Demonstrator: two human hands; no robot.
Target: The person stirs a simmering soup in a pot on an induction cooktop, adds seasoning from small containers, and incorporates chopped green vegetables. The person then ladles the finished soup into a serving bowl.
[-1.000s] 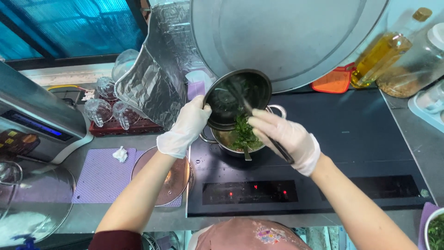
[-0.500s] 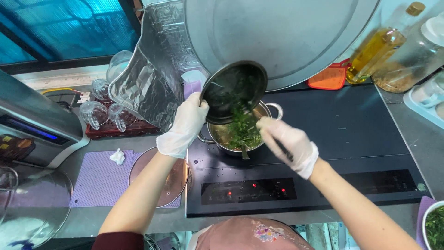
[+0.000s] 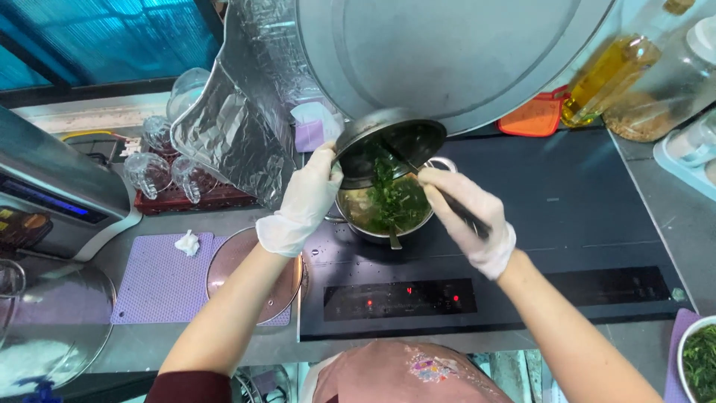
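Left hand (image 3: 302, 201), gloved, fingers clamped on rim of dark bowl (image 3: 391, 145), tilted over steel pot (image 3: 384, 213) on black cooktop (image 3: 567, 224). Right hand (image 3: 466, 216), gloved, fingers closed around dark chopsticks (image 3: 447, 201), tips in chopped greens (image 3: 391, 198) spilling from bowl into pot. Glass lid (image 3: 250, 272) lies left on purple mat (image 3: 160, 280)

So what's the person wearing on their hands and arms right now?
Both the left hand and the right hand wear thin, whitish disposable gloves that end at the wrists, slightly wrinkled. Both forearms are bare below the gloves. At the bottom edge, a dark maroon sleeve shows on the left upper arm. No watch or jewellery is visible.
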